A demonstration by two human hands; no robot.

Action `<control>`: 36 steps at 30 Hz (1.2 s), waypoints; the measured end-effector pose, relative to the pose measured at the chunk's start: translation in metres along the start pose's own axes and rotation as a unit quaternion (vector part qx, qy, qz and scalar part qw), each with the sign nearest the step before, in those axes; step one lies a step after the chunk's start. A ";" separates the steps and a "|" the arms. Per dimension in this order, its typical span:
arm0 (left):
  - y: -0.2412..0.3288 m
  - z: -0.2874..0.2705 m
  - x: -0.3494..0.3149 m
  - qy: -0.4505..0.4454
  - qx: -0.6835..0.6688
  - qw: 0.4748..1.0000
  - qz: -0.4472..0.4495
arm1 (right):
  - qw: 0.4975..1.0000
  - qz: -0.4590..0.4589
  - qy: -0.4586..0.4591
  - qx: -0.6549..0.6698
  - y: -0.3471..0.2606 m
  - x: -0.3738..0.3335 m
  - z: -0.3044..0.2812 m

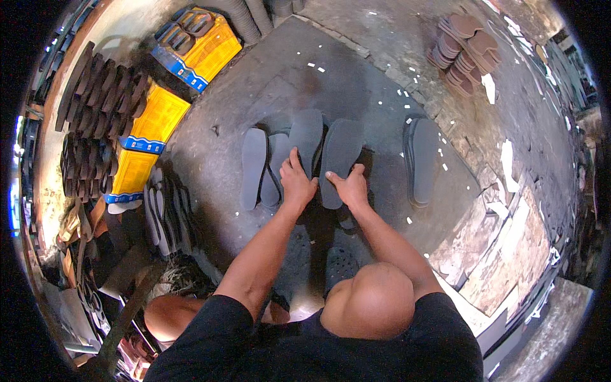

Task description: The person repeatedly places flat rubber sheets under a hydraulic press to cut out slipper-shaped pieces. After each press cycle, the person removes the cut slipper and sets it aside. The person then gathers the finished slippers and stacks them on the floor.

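Observation:
Grey sandal soles lie on the dark floor in front of me. My left hand point(298, 181) grips the heel end of one grey sole point(308, 135), its fingers along the left edge. Just to the right, my right hand point(350, 184) holds a second grey sole point(342, 153), thumb on top and fingers at its right edge. These two soles stand slightly tilted, side by side, toes pointing away from me. Beside my left hand rest another sole point(254, 169) and a partly covered sole point(275, 156). A small stack of soles point(424, 162) lies farther right.
Yellow and blue boxes point(159, 118) stand at the left, one topped with sandals point(184, 32). Dark soles point(105, 95) are piled by the wall. Brown soles point(464, 48) sit stacked at the far right. White scraps point(507, 167) litter the floor. My knee point(369, 299) is close below.

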State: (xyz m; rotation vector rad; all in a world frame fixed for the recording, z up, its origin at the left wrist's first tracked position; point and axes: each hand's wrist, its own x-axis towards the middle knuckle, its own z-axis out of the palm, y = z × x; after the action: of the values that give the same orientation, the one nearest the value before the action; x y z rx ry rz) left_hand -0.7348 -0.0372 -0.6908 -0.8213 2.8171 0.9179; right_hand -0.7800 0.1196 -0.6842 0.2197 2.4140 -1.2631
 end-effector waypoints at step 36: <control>-0.061 -0.101 -0.021 -0.190 -0.728 0.635 -0.174 | 0.995 -0.098 -0.025 0.016 -0.045 0.007 -0.074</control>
State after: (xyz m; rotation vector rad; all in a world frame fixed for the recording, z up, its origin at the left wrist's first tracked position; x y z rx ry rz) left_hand -0.6761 -0.1263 -0.6355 -0.9021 0.9469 2.7403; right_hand -0.8212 0.1536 -0.6162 -0.0423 2.4210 -1.3754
